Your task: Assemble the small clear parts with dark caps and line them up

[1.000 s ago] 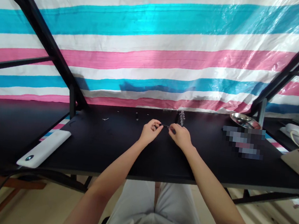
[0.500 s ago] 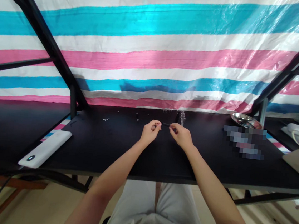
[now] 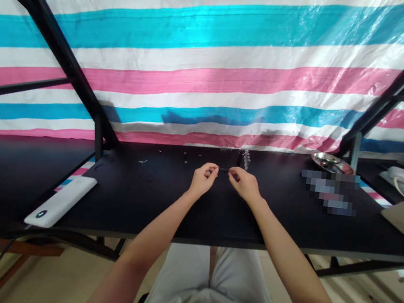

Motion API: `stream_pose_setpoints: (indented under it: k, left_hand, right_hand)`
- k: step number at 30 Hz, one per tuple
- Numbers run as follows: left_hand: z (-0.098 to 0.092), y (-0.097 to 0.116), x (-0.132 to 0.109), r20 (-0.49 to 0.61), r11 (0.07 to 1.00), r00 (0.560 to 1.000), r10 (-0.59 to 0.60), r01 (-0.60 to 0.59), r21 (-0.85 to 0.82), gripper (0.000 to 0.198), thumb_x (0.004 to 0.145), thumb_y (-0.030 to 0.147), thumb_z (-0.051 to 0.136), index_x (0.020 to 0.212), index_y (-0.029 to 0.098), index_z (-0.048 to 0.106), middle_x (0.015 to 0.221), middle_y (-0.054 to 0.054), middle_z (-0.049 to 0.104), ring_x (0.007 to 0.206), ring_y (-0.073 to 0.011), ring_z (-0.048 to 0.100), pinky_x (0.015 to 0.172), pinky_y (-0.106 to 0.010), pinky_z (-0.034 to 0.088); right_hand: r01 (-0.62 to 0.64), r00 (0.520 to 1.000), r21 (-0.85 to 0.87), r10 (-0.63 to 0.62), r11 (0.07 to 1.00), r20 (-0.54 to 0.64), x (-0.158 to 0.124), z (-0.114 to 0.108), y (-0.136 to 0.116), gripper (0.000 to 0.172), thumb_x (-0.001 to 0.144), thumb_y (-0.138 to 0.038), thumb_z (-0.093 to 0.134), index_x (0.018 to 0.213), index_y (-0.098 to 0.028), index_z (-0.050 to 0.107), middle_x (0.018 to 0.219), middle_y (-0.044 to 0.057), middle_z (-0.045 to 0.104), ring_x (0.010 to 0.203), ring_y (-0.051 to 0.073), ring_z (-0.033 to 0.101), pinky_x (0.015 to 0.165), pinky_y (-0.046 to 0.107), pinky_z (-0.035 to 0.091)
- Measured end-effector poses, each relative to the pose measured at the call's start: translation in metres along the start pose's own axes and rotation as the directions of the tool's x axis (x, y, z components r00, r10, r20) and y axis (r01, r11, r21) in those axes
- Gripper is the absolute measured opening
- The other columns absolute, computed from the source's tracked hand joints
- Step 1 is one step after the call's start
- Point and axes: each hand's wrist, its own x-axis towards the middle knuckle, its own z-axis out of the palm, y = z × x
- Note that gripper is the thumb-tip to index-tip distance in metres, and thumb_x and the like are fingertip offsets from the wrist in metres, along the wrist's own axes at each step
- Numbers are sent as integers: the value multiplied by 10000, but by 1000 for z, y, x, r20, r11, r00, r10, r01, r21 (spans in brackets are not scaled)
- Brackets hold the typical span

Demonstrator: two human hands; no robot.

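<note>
Over the black table, a short thin black rod (image 3: 223, 169) spans the gap between my two hands. My left hand (image 3: 202, 178) pinches its left end between thumb and fingers. On the other end, the fingertips of my right hand (image 3: 245, 182) are closed. What kind of part the rod is cannot be made out. Just beyond my right hand stand a dark upright piece (image 3: 239, 158) and a cluster of small clear or silvery pieces (image 3: 246, 160). A small dark piece (image 3: 185, 157) lies beyond my left hand.
A row of tiny pieces (image 3: 226, 150) lines the table's (image 3: 127, 196) back edge. White scraps (image 3: 143, 161) lie to the left, near a white power bank-like device (image 3: 61, 202). A round metal tray (image 3: 332, 162) and a blurred-out item (image 3: 330, 193) are at right. Black frame bars (image 3: 69, 66) flank the table.
The rod has levelled slightly between my fingers, and its left end sits closer against my left fingertips. Both hands stay almost in place.
</note>
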Motion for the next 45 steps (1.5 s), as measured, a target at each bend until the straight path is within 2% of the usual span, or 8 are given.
stream_pose_setpoints:
  k: [9, 24, 37, 40, 45]
  left_hand:
    - [-1, 0, -1, 2, 998, 998, 57, -57, 28, 258, 803, 367, 515, 909, 146, 593, 673, -4, 604, 430, -38, 463, 416, -158, 371]
    - [-1, -3, 0, 13, 990, 996, 89, -90, 111, 256, 821, 356, 492, 923, 149, 603, 663, -4, 602, 459, -48, 471, 478, -172, 369]
    - [-1, -3, 0, 41, 984, 997, 69, -75, 159, 223, 810, 336, 497, 904, 159, 595, 680, 5, 605, 434, -31, 433, 470, -165, 358]
    - [0, 0, 0, 27, 994, 999, 28, -31, 100, 229, 802, 351, 507, 895, 160, 592, 695, 5, 606, 424, -26, 437, 450, -161, 362]
    - [1, 4, 2, 44, 982, 993, -113, 118, -146, 336, 740, 417, 584, 942, 149, 561, 719, 6, 586, 373, -24, 432, 362, -168, 348]
  right_hand:
    - [106, 989, 14, -104, 994, -104, 0, 3, 2, 197, 828, -256, 457, 925, -194, 617, 794, 27, 665, 593, 111, 583, 585, 211, 433]
    - [100, 992, 13, -99, 995, -85, -1, 3, 2, 190, 816, -238, 472, 935, -192, 612, 809, 22, 658, 615, 111, 585, 586, 208, 434]
    - [116, 990, -3, -116, 993, -77, -1, 6, 5, 195, 812, -240, 470, 937, -193, 612, 799, 25, 656, 611, 117, 585, 580, 215, 438]
    - [103, 991, 4, -103, 995, -88, -1, 5, 3, 201, 812, -250, 472, 941, -195, 616, 803, 23, 662, 607, 114, 586, 578, 212, 437]
    - [34, 989, 27, -29, 999, -146, -1, 3, -2, 215, 815, -295, 480, 939, -195, 624, 777, 16, 668, 588, 109, 586, 573, 208, 436]
